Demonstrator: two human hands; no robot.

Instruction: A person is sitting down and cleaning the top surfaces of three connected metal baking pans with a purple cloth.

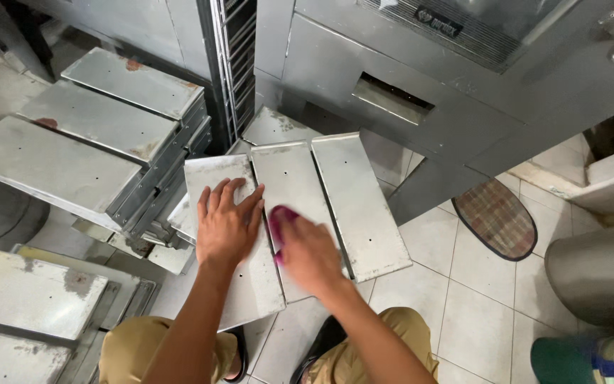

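Note:
My left hand (227, 220) lies flat, fingers spread, on the leftmost of three long metal lids (239, 284) laid side by side on the floor. My right hand (312, 252) is blurred and closed on a pink cloth (279, 217), pressing it on the middle metal lid (289, 178). The third lid (360, 203) lies untouched to the right. My knees in tan trousers show at the bottom.
Stacks of lidded metal baking tins (94, 135) stand at the left, more at the lower left (23, 299). A large steel oven (449, 78) is behind. A checked floor mat (495, 217) lies on white tiles, and a grey bin (598, 270) stands at the right.

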